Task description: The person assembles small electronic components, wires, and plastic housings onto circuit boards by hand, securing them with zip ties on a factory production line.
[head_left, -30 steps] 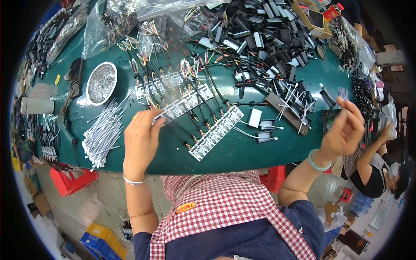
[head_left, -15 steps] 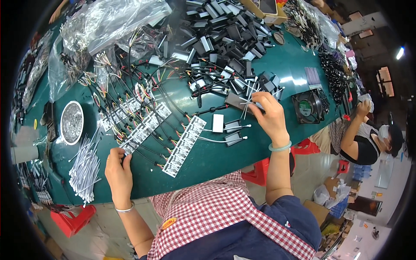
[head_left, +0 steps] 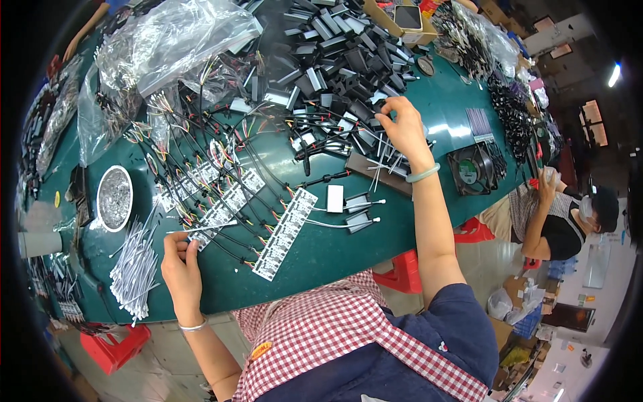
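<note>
My right hand point(head_left: 402, 127) pinches among the black housings point(head_left: 348, 67) far right, while my left hand point(head_left: 179, 264) pins a white tie point(head_left: 201, 229), lying left-right, against the near surface point(head_left: 321, 268).

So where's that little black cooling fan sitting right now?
In the head view, the black fan lies flat on the green table, toward its right edge, just right of the right hand and its pale bracelet.

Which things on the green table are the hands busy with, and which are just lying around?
In use:
left hand pinching a white cable tie beside the wired circuit strips
right hand reaching into the pile of black plastic parts

Lying about:
round metal dish
small black fan
clear plastic bags
</note>
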Demonstrator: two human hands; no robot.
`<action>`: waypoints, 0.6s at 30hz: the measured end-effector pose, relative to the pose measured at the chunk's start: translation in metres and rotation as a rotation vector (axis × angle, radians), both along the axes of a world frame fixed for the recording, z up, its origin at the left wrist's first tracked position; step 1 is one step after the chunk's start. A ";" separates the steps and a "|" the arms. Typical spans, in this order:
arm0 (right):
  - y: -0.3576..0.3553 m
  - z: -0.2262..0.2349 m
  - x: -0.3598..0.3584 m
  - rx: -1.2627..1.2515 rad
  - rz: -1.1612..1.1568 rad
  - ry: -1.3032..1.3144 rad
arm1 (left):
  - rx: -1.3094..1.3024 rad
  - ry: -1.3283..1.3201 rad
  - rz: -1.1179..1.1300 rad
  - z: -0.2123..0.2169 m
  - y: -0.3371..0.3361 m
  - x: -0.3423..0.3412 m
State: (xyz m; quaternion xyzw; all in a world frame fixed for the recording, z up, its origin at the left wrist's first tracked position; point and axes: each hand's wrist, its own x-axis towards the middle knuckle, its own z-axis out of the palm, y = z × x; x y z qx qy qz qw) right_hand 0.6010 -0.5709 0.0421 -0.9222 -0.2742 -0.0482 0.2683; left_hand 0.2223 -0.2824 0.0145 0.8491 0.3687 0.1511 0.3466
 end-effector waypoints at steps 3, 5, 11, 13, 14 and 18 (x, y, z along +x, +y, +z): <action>-0.002 0.003 -0.009 0.321 -0.063 0.003 | 0.003 -0.006 0.046 0.001 0.000 0.005; -0.003 0.006 -0.015 0.435 -0.133 0.151 | 0.059 0.026 0.029 -0.002 0.003 0.007; 0.003 0.042 -0.066 0.859 0.022 0.544 | 0.112 0.047 -0.007 0.000 0.014 0.009; 0.002 0.039 -0.074 0.884 0.036 0.568 | 0.066 0.031 0.012 0.003 0.015 0.012; 0.002 0.039 -0.080 0.884 0.054 0.554 | 0.064 0.036 0.054 0.003 0.013 0.016; 0.007 0.037 -0.098 0.886 0.110 0.567 | 0.124 0.019 0.156 -0.006 0.008 0.028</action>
